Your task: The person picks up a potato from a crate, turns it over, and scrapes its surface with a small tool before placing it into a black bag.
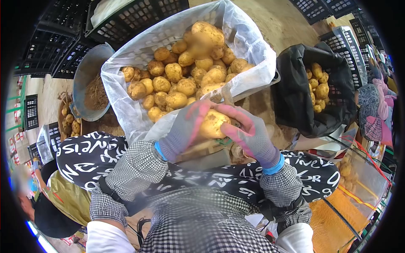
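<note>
A large yellow potato (214, 125) with brown dirt patches is held between my two gloved hands, close to the near edge of a lined crate. My left hand (185, 128), in a grey and pink glove, wraps its left side. On the right, my right hand (249, 130) grips it with thumb and fingers. Just beyond them, many soil-marked potatoes (173, 71) fill the crate, whose white liner (139, 46) folds over the rim. Part of the potato's underside is hidden.
To the right stands a crate lined with black plastic (291, 71), holding smaller potatoes (319, 90). A grey-blue basin (86, 63) with dry brown matter sits at the left. Black crates (139, 19) are stacked behind. Other people (373, 101) are at the far right and left.
</note>
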Demonstrator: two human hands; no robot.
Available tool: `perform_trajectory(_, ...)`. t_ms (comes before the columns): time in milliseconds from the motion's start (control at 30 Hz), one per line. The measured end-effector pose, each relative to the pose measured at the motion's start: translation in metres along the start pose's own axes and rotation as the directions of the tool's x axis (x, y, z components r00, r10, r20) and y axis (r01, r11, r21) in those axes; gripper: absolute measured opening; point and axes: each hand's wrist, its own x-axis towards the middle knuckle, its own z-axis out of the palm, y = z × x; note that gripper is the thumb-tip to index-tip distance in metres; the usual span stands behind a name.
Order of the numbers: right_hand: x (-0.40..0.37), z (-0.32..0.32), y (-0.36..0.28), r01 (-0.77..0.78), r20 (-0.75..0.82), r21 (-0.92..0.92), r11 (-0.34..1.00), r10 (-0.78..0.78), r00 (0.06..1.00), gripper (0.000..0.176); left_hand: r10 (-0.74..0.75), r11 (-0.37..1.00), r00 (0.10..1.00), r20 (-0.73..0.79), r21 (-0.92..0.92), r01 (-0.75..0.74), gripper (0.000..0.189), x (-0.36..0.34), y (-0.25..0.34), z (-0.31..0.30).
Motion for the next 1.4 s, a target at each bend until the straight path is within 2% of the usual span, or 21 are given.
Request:
perform_trajectory(67,0.000,-0.003,0.005,0.054,0.020,-0.131,0.990,-0.052,0.998,0.043,0.057,0.995,0.996,-0.065,0.080,-0.052,0.045,-0.004,0.004,0.002)
perform_trajectory(133,0.000,-0.001,0.007,0.096,0.022,-0.379,0.921,-0.095,0.995,0.040,0.033,0.999,0.997,-0.076,0.004,-0.033,0.048,-0.007,0.003,0.003)
perform_trajectory(200,-0.001,-0.002,0.008,0.111,0.040,-0.413,0.904,-0.104,0.994,0.038,-0.068,0.972,0.997,-0.023,-0.226,0.061,0.048,-0.008,0.000,0.003)
perform_trajectory(267,0.000,-0.006,0.006,0.099,0.068,-0.244,0.965,-0.085,0.994,0.037,-0.167,0.915,0.986,0.020,-0.369,0.163,0.048,-0.008,0.007,0.002)
perform_trajectory(300,0.002,-0.005,0.003,0.136,0.061,-0.236,0.962,-0.125,0.990,0.036,-0.213,0.874,0.976,0.043,-0.439,0.210,0.048,-0.008,0.012,0.001)
perform_trajectory(333,0.004,-0.001,-0.001,0.174,0.056,-0.228,0.958,-0.165,0.985,0.035,-0.133,0.946,0.991,-0.003,-0.297,0.126,0.048,-0.007,0.014,-0.001)
perform_trajectory(400,0.004,0.003,-0.005,0.127,0.005,-0.169,0.977,-0.128,0.992,0.034,0.038,0.999,0.998,-0.051,0.016,-0.037,0.049,-0.005,0.016,-0.007)
perform_trajectory(467,0.000,0.002,-0.010,-0.034,-0.072,-0.064,0.997,0.029,0.997,0.033,0.051,0.993,0.998,-0.046,-0.102,-0.055,0.046,-0.004,0.004,-0.009)
perform_trajectory(500,-0.002,0.000,-0.019,-0.045,-0.071,-0.063,0.997,0.040,0.997,0.032,0.059,0.985,0.997,-0.046,-0.159,-0.066,0.045,-0.004,0.001,-0.011)
perform_trajectory(567,-0.009,-0.007,-0.039,-0.066,-0.064,-0.059,0.996,0.062,0.996,0.032,0.109,0.994,0.988,-0.105,0.034,-0.106,0.048,-0.004,0.010,-0.014)
perform_trajectory(667,-0.022,-0.012,-0.038,-0.146,0.130,0.121,0.982,0.131,0.983,0.030,0.215,0.955,0.967,-0.134,0.235,-0.180,0.051,-0.006,0.023,-0.022)
perform_trajectory(700,-0.023,-0.008,-0.043,-0.219,0.111,0.129,0.967,0.206,0.972,0.029,0.253,0.935,0.959,-0.129,0.285,-0.209,0.050,-0.006,0.026,-0.024)
perform_trajectory(767,-0.023,-0.003,-0.047,-0.224,0.076,0.108,0.969,0.216,0.973,0.030,0.331,0.884,0.936,-0.117,0.385,-0.265,0.049,-0.007,0.032,-0.025)
perform_trajectory(933,-0.024,-0.005,-0.047,-0.242,0.115,0.137,0.960,0.227,0.967,0.031,0.340,0.886,0.933,-0.118,0.372,-0.276,0.043,-0.006,0.030,-0.026)
perform_trajectory(1033,-0.023,-0.003,-0.046,-0.239,0.116,0.129,0.962,0.225,0.968,0.031,0.411,0.824,0.907,-0.091,0.463,-0.327,0.043,-0.005,0.034,-0.026)
perform_trajectory(1167,-0.023,-0.001,-0.041,-0.240,0.092,0.208,0.948,0.225,0.970,0.030,0.352,0.867,0.930,-0.110,0.414,-0.279,0.044,-0.005,0.032,-0.025)
perform_trajectory(1300,-0.021,-0.004,-0.033,-0.247,0.101,0.217,0.945,0.229,0.968,0.030,0.396,0.823,0.913,-0.099,0.480,-0.305,0.048,-0.004,0.026,-0.024)
perform_trajectory(1333,-0.021,-0.001,-0.032,-0.191,0.059,0.155,0.969,0.184,0.981,0.031,0.384,0.830,0.918,-0.097,0.473,-0.297,0.050,-0.004,0.026,-0.023)
perform_trajectory(1400,-0.019,0.009,-0.029,-0.082,-0.015,0.021,0.996,0.083,0.996,0.031,0.269,0.910,0.958,-0.094,0.351,-0.221,0.053,-0.007,0.025,-0.018)
